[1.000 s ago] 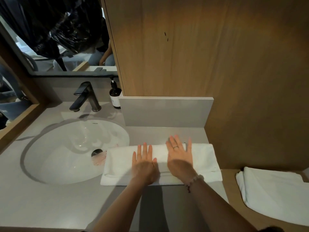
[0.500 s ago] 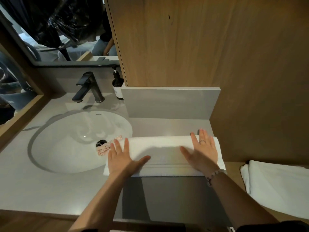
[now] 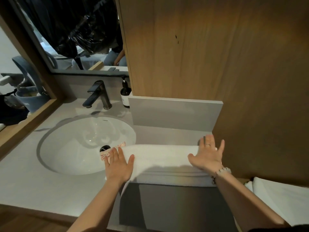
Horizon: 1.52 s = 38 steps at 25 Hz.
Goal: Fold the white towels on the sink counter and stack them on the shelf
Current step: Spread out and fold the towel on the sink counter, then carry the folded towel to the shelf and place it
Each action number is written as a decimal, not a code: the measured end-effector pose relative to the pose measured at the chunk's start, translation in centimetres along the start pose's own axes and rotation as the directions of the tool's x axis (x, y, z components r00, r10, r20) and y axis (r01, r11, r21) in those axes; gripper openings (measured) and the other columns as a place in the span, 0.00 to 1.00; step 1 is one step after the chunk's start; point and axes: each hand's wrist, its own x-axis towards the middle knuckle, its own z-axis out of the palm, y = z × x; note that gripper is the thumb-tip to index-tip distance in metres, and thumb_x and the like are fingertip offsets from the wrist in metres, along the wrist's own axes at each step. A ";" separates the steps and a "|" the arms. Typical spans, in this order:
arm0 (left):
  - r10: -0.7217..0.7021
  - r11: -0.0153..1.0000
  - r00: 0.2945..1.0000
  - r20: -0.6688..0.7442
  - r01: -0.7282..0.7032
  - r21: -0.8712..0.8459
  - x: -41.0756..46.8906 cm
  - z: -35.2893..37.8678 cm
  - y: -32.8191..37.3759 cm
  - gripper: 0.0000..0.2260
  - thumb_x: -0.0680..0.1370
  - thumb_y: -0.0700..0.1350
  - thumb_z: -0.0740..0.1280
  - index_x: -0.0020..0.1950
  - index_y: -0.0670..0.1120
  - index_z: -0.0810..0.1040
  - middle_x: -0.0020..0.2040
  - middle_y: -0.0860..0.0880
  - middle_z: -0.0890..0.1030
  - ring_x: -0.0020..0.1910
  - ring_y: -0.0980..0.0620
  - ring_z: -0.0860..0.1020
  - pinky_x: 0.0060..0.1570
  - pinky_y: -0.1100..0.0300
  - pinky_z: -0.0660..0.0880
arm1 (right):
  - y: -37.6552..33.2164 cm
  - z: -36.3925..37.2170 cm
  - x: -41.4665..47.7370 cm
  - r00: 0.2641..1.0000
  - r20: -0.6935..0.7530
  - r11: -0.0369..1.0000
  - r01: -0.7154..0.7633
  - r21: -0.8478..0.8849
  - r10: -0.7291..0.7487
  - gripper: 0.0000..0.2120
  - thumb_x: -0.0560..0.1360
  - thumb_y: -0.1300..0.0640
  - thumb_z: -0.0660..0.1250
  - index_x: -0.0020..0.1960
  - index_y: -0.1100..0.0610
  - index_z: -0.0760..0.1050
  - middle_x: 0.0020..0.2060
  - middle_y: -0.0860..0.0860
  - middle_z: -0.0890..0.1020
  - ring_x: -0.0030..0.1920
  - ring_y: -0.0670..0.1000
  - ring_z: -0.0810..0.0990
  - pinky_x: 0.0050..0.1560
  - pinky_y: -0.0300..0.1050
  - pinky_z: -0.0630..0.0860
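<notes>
White terry towel (image 3: 160, 156), folded into a long band, lies on the grey stone bench (image 3: 50, 190) under our grip: left hand (image 3: 118, 163) and right hand (image 3: 208, 156) flat, fingers spread, pressing its ends, likely to smooth creases. Its nine o'clock end overhangs the white oval basin (image 3: 87, 139); another folded white towel (image 3: 280, 198) waits at four o'clock.

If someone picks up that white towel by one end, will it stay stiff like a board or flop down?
Probably flop: the white towel is soft cloth in folded layers, so it would likely droop and unfold. It probably won't roll or slide by itself, lying flat on the counter under the left hand and right hand.
</notes>
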 end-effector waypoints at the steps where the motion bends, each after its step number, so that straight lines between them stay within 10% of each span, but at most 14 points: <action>1: 0.000 1.000 0.999 -0.033 -0.001 -0.030 -0.3 0.0 0.1 0.31 0.81 0.59 0.47 0.77 0.41 0.44 0.78 0.43 0.46 0.77 0.47 0.43 0.73 0.49 0.39 | -1.2 -0.8 1.0 0.995 0.020 0.994 0.098 0.056 -0.099 0.35 0.74 0.39 0.52 0.76 0.54 0.52 0.76 0.55 0.52 0.76 0.55 0.46 0.71 0.62 0.36; 5: -0.055 0.995 0.991 -0.122 0.045 -0.084 -3.0 0.7 0.4 0.29 0.81 0.54 0.50 0.77 0.43 0.45 0.78 0.45 0.47 0.77 0.48 0.45 0.73 0.49 0.40 | -7.8 -2.4 3.4 0.873 0.150 0.800 0.341 0.493 -0.464 0.20 0.72 0.50 0.64 0.62 0.54 0.73 0.61 0.51 0.74 0.61 0.51 0.72 0.60 0.43 0.68; 12: -0.111 0.983 0.984 -0.139 0.088 -0.161 -4.8 1.6 0.6 0.27 0.83 0.52 0.49 0.77 0.44 0.42 0.78 0.47 0.42 0.76 0.50 0.41 0.73 0.53 0.39 | -10.9 -4.3 5.2 0.757 0.475 0.885 0.302 0.353 -0.448 0.21 0.69 0.48 0.73 0.56 0.58 0.73 0.53 0.54 0.76 0.49 0.56 0.74 0.45 0.42 0.71; 15: -0.098 0.979 0.986 -0.134 0.071 -0.190 -4.4 1.5 -0.2 0.28 0.82 0.52 0.50 0.77 0.44 0.42 0.78 0.47 0.41 0.76 0.50 0.40 0.73 0.54 0.40 | -9.8 -4.5 4.7 0.754 0.472 0.851 0.215 0.480 -0.456 0.28 0.71 0.46 0.71 0.64 0.61 0.71 0.62 0.53 0.74 0.59 0.55 0.73 0.54 0.43 0.70; 19: -0.199 0.875 0.947 -0.253 0.055 -0.481 -3.5 0.4 0.7 0.34 0.80 0.53 0.58 0.77 0.40 0.44 0.78 0.43 0.46 0.77 0.47 0.46 0.75 0.54 0.47 | -8.5 -8.2 2.9 0.765 0.361 0.726 0.195 0.660 -0.533 0.20 0.75 0.48 0.67 0.62 0.58 0.70 0.58 0.47 0.76 0.58 0.47 0.74 0.57 0.36 0.68; 22: -0.291 0.460 0.955 -0.055 0.089 -0.883 -2.5 -2.8 3.9 0.44 0.75 0.56 0.67 0.76 0.40 0.42 0.77 0.43 0.52 0.76 0.45 0.53 0.74 0.52 0.53 | -7.4 -11.5 1.7 0.798 0.221 0.567 0.175 0.805 -0.561 0.07 0.76 0.52 0.67 0.41 0.54 0.74 0.26 0.38 0.78 0.27 0.37 0.75 0.29 0.28 0.68; 26: -0.005 -0.004 0.957 0.291 0.291 -0.957 -2.2 -6.7 8.9 0.47 0.67 0.64 0.70 0.77 0.45 0.53 0.72 0.44 0.67 0.68 0.43 0.68 0.68 0.49 0.66 | -5.1 -15.1 0.6 0.886 0.013 0.330 0.159 0.931 -0.463 0.03 0.74 0.55 0.69 0.44 0.54 0.80 0.37 0.46 0.84 0.38 0.45 0.82 0.38 0.35 0.75; 30: 0.380 -0.051 0.915 0.135 0.167 -0.985 -2.5 -11.2 12.5 0.36 0.62 0.63 0.73 0.67 0.50 0.73 0.57 0.49 0.82 0.57 0.49 0.79 0.62 0.50 0.72 | -1.1 -19.0 -1.7 0.936 -0.168 0.179 0.231 0.956 -0.310 0.10 0.74 0.56 0.69 0.53 0.59 0.80 0.45 0.51 0.85 0.47 0.50 0.83 0.52 0.44 0.78; 38: 0.423 -0.094 0.865 -0.269 -0.254 -0.963 -7.1 -22.6 22.2 0.21 0.76 0.57 0.63 0.65 0.49 0.72 0.56 0.50 0.79 0.56 0.49 0.77 0.53 0.56 0.74 | 7.1 -28.4 -9.0 0.878 -0.477 0.094 0.473 0.876 0.030 0.13 0.73 0.52 0.69 0.53 0.60 0.80 0.49 0.54 0.84 0.49 0.52 0.83 0.52 0.48 0.78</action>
